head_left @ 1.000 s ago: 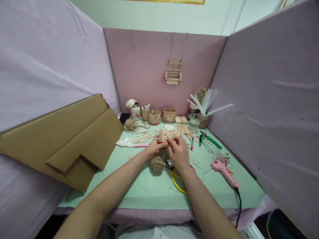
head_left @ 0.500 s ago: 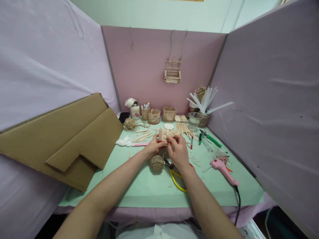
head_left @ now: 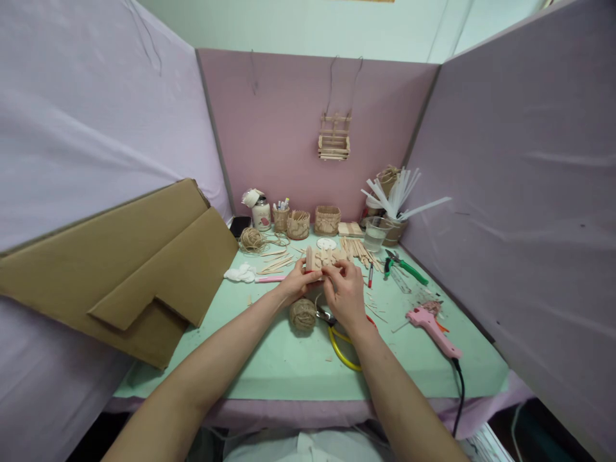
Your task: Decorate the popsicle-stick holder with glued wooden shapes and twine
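Both hands meet over the middle of the table around a small pale wooden craft piece [head_left: 325, 258], which looks built from craft sticks with cut shapes on its face. My left hand [head_left: 299, 282] grips its left end. My right hand [head_left: 344, 289] has its fingers pinched at the piece's lower front edge, where a bit of red shows; the fingers hide the details there. Just below my left hand sits a ball of jute twine [head_left: 303, 315]. Scissors with yellow handles [head_left: 341, 350] lie partly under my right wrist.
At right lie a pink glue gun [head_left: 436, 330] with a black cord, green-handled pliers [head_left: 409, 268] and a red marker [head_left: 370, 276]. Loose wooden sticks [head_left: 359, 250], a water cup [head_left: 375, 236] and small containers [head_left: 327, 221] stand behind. Folded cardboard [head_left: 144, 269] leans at left.
Both hands keep hold of the wooden piece in nearly the same place. The right fingers have shifted very slightly at its lower edge.
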The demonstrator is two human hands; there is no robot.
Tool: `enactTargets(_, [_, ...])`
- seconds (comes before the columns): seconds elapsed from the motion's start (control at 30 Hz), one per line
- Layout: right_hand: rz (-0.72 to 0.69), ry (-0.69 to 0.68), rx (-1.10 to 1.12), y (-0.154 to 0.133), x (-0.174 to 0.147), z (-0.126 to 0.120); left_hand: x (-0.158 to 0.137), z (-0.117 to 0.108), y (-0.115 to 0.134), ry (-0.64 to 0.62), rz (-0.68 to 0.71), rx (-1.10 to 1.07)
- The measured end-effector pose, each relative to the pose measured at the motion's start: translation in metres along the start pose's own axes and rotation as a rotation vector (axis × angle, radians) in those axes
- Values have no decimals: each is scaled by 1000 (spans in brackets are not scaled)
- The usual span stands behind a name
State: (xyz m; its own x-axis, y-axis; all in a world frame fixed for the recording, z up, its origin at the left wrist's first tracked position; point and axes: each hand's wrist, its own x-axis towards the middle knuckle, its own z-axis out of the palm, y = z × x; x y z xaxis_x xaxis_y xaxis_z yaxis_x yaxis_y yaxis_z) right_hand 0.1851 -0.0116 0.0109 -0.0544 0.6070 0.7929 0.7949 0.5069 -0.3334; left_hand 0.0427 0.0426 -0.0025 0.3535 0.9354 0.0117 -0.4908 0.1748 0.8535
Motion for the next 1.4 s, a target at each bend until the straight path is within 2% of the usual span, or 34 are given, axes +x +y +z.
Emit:
enactTargets(0.2, [14,82,88,3,-2,0,-1,2,3,26,6,5])
enactTargets(0.37, [20,-2,31,-2,-2,-1,-3,5,6,12,-1,11])
enactTargets(0.77, [54,25,9,-1,-3,0,-6,7,9,-11,0,23])
enactTargets(0.93, [68,-32,-7,-2,-3,1,-5,6,7,-22,-16,34])
enactTargets(1.1, [66,2,11,-1,-3,0,-4,6,7,-30,-20,33])
enactTargets(1.4, [47,-33,6,-1,-3,1,-6,6,7,-23,-28,59])
